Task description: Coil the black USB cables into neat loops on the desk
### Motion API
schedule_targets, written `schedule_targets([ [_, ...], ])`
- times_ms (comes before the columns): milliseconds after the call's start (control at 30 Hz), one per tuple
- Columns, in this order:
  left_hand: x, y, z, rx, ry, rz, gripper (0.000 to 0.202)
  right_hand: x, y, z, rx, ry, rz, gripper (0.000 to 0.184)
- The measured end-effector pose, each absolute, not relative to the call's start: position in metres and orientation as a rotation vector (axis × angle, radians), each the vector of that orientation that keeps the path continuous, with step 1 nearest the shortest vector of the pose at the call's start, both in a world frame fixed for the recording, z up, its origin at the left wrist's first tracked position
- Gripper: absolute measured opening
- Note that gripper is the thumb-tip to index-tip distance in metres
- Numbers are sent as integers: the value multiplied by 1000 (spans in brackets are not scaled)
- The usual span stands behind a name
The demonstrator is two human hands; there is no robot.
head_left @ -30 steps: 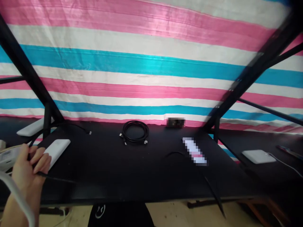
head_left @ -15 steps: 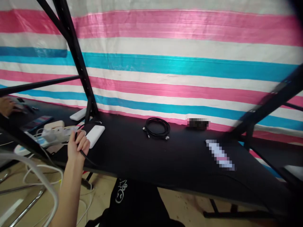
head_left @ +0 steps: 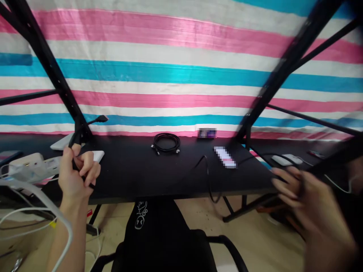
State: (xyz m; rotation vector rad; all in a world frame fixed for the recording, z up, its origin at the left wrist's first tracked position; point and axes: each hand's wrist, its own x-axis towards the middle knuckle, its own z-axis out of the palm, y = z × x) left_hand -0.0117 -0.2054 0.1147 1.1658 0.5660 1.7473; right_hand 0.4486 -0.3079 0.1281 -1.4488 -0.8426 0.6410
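My left hand (head_left: 78, 170) is closed around a black cable, over the left part of the black table. The cable's flat plug (head_left: 102, 118) sticks up above my fist. To the right, my right hand (head_left: 309, 196) is smeared by motion, its fingers curled on a black cable. A loose stretch of black cable (head_left: 208, 179) dips over the table's front edge between the hands. Whether both hands hold one and the same cable I cannot tell. Another black cable (head_left: 167, 151) lies coiled in the middle of the table, its plugs showing.
Behind my left hand is a white, flat block (head_left: 98, 155). A power strip (head_left: 51, 166) with white cords stands at the left. A pixelated flat item (head_left: 225, 156) lies right of centre. Black metal posts (head_left: 53, 71) slant up on both sides before the striped sheet (head_left: 164, 71).
My right hand has come into view at the right with black cable. My left hand has turned, lifting the plug higher. The view has swung to the right.
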Motion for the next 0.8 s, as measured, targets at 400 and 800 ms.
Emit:
schedule_targets([
  [400,76,-232,133,1147,775,1729,38,319,-181,58,-1582,-1487,538,49],
  [800,56,-204,128,980,932,1831,26,385,-174,54,-1248,-1302,933,71],
])
